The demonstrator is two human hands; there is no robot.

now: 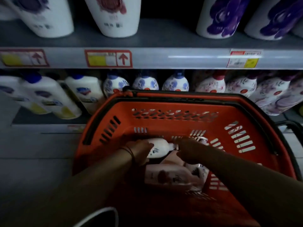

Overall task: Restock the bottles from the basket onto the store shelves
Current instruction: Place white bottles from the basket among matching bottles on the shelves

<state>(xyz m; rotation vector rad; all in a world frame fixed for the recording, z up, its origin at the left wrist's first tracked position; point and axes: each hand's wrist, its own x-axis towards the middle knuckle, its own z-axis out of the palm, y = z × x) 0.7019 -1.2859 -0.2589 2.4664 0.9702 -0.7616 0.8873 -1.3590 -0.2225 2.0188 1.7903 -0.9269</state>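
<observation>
Basket: sitting low in front of the shelves, red basket point(185, 122) with slotted walls, black handle lying along the far rim.
Bottles in basket: lying on their sides on the basket floor, white bottle point(159, 147) near the middle, pale pink bottle point(167, 176) toward the near wall, more tucked under the right arm.
Left hand: left hand point(141, 150) curling round the fat end of the white bottle, gripping it.
Right hand: right hand point(191, 150) reaching down by the white bottle's neck, fingers bent over something; not clear what, if anything, being held.
Shelves: upper shelf point(150, 58) carrying big white bottles with purple and red prints; lower shelf holding rows of flowered bottles right up to its front edge.
Could go wrong: white bottle slipping from a one-handed grip while coming up, smooth and heavy looking; catching on the basket's far rim or handle; bumping the packed lower row and knocking bottles over.
Hard to see: very dark and blurry inside the basket; bottle count unclear; right fingertips hidden; shelf tags unreadable; tops of upper bottles cut off.
</observation>
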